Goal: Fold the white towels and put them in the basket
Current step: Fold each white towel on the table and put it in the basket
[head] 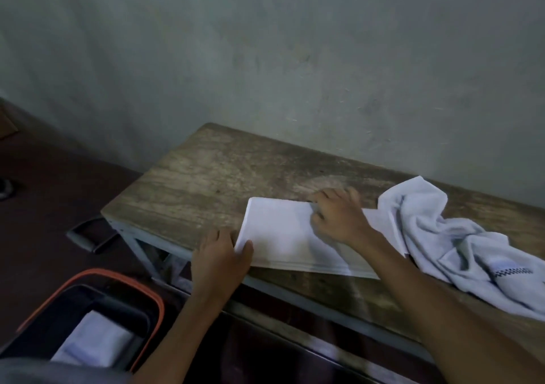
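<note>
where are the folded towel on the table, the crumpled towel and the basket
folded towel (280,233): head view, on its flat top face
crumpled towel (460,245): head view, on its bunched middle
basket (97,292): head view, on its dark inner wall

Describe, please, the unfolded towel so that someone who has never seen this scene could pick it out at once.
Find the worn wooden table standing against the grey wall. At its right end lies a crumpled towel, beside the flat folded towel. It alone is rumpled in a heap, and it shows a dark checked band near its front edge.
</note>
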The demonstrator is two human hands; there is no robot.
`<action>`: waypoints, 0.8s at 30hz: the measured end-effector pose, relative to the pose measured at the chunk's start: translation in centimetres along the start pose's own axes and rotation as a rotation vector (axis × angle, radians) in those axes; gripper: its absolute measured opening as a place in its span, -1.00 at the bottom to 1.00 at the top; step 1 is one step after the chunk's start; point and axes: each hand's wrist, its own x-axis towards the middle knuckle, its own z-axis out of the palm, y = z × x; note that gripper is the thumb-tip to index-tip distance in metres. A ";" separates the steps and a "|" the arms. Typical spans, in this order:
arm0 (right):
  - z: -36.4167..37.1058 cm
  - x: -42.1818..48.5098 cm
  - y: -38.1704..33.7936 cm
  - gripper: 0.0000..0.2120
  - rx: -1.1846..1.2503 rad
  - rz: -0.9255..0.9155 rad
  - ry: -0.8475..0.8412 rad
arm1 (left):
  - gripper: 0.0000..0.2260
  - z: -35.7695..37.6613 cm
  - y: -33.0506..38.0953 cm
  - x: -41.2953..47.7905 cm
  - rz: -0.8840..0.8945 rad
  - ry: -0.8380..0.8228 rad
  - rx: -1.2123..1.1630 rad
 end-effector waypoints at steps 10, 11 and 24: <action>1.8 7.9 -7.4 -0.61 0.188 -0.121 -0.223 | -0.65 -1.2 0.2 -0.3 -0.031 -0.177 0.035; 2.0 8.2 -7.7 -0.61 0.181 -0.118 -0.241 | -0.65 -1.1 0.0 -0.1 -0.038 -0.206 0.010; -2.1 7.0 -6.4 -0.88 0.343 -0.078 -0.052 | -0.85 -1.6 0.3 0.8 -0.059 -0.288 -0.287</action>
